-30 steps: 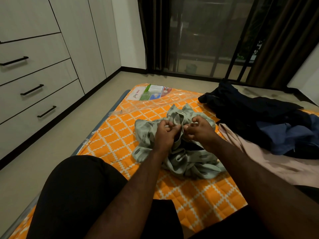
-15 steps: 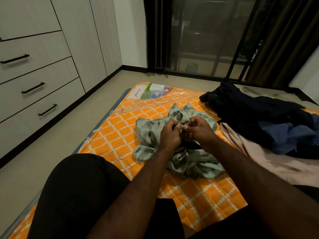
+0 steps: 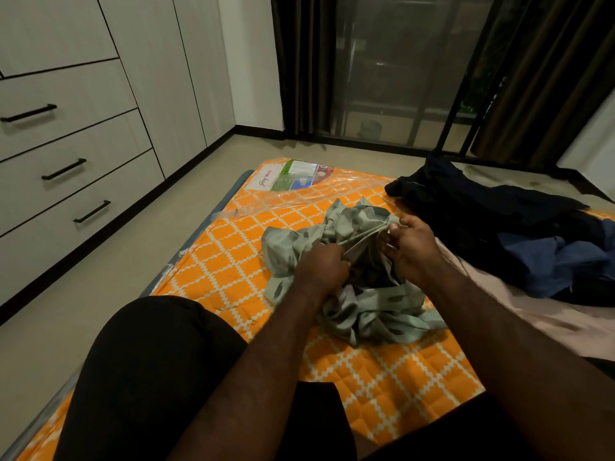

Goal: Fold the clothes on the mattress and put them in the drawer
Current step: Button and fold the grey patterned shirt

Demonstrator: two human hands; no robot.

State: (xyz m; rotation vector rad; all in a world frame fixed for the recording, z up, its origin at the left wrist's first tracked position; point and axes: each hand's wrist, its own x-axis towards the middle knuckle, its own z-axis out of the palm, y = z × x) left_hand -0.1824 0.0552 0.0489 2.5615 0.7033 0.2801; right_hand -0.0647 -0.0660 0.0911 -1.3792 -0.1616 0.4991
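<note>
Both hands, left hand (image 3: 321,266) and right hand (image 3: 411,249), are gripping the crumpled green patterned garment (image 3: 359,294), seemingly opening it out; spreading it flat on the orange mattress (image 3: 233,261) looks next.

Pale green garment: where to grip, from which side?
Probably the hemmed edge, from above, two spread pinches as the left hand and right hand do. It is the one taut line; the rest of the pale green garment lies bunched.
</note>
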